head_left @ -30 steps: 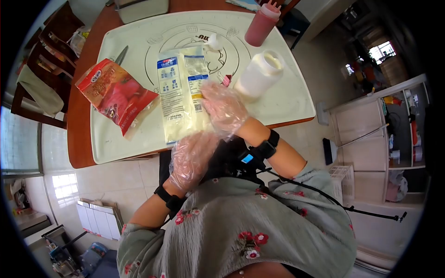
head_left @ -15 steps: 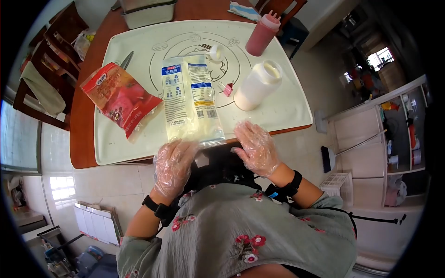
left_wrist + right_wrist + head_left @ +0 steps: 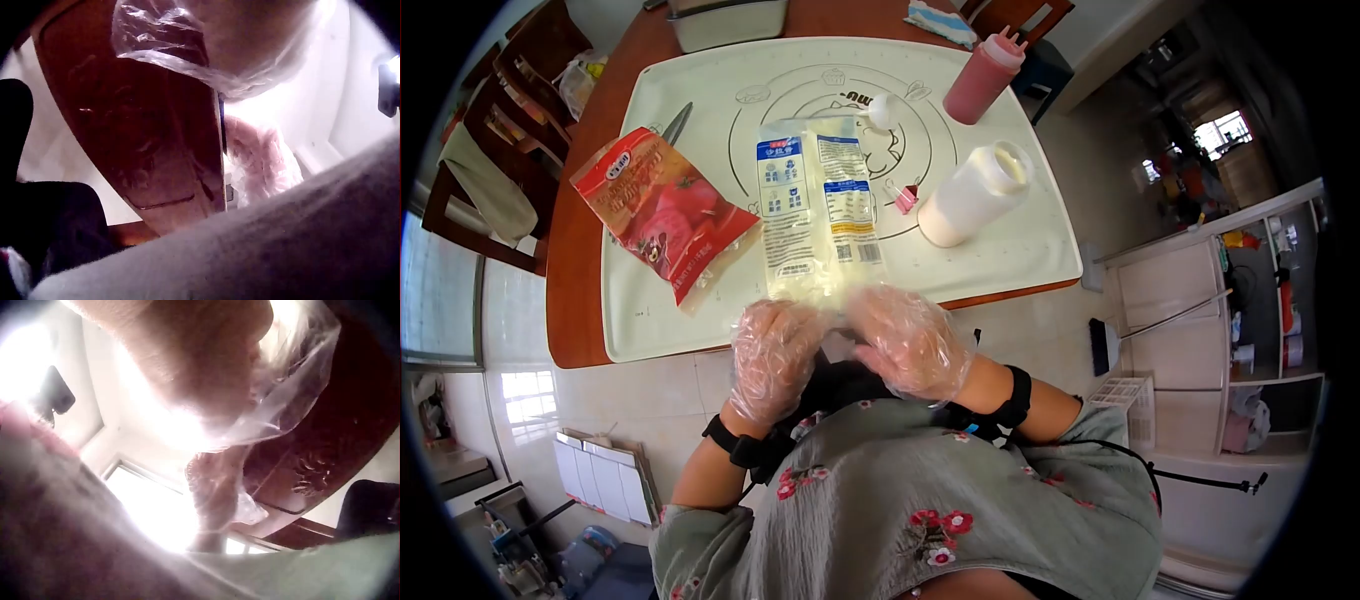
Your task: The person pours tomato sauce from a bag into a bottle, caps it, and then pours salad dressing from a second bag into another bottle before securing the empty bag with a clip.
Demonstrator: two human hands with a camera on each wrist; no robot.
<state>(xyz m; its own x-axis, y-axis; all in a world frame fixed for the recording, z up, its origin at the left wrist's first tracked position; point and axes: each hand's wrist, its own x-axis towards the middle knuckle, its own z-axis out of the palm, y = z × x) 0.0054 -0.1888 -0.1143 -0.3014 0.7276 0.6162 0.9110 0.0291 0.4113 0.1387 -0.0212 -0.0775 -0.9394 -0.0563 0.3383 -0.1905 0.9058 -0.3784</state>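
since half a second ago, the right hand [image 3: 912, 345] has come in from beside the near right corner of the plastic packet [image 3: 830, 235] to its near edge, close to the left hand [image 3: 776, 355], which has hardly shifted. both wear thin clear gloves [image 3: 945, 365]. the left one's fingers are bent at the packet's near left corner; whether they pinch it, i cannot tell. the right one's fingers point leftward and are blurred, so their hold cannot be told either. neither wrist view shows the fingertips clearly.

the packet lies flat, straight ahead of both hands, its long axis running away from the body. its near end is at the hands, the left at one corner, the right by the other.

left of it is a red bag [image 3: 662, 210], partly over a blade [image 3: 679, 122]. to the right stands an open white bottle [image 3: 972, 198], with a red squeeze bottle [image 3: 983, 82] farther off. a white cap [image 3: 884, 112] sits by the packet's far end. all are on a pale mat [image 3: 1025, 250] over a brown table [image 3: 578, 310].

beyond are a metal tray [image 3: 730, 25] and chairs; a broom [image 3: 1103, 345] and shelves are off to the right.
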